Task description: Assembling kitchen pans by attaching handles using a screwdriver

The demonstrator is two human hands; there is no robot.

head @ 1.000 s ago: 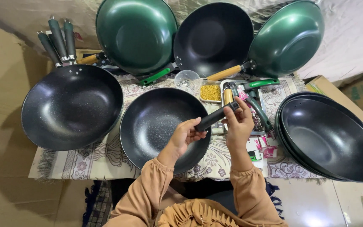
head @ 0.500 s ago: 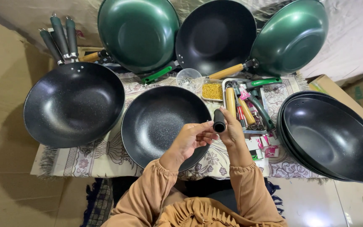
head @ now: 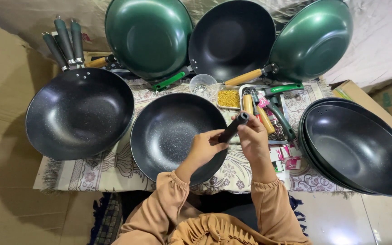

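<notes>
— Two hands on one thing, is that right?

— Yes. Both grip a black pan handle (head: 233,127), a short dark cylinder tilted up toward one o'clock. The left hand (head: 203,148) pinches its lower end with curled fingers; the right hand (head: 252,137) is closed around the upper part, thumb side near the tip. It sits just above the rim of the middle black wok (head: 169,134).

— Anything in that wok?

— Nothing I can see; speckled dark coating, resting on a patterned cloth (head: 91,170). At nine o'clock from it lies a larger black wok (head: 79,113) with a bundle of dark grey handles (head: 64,43) beyond its rim. At three o'clock, a stack of black woks (head: 357,147), nested; I cannot count them.

— And past the hands?

— A metal tray (head: 286,115) with wooden and green handles and small pink bits, hard to make out. Beside it a small tub of yellow pieces (head: 228,98), and a clear cup (head: 203,85).

— Farthest back?

— Three pans propped up at twelve o'clock: a green wok (head: 148,36), a black wok (head: 232,38), another green wok (head: 314,41). Their top edges are cut off.
</notes>
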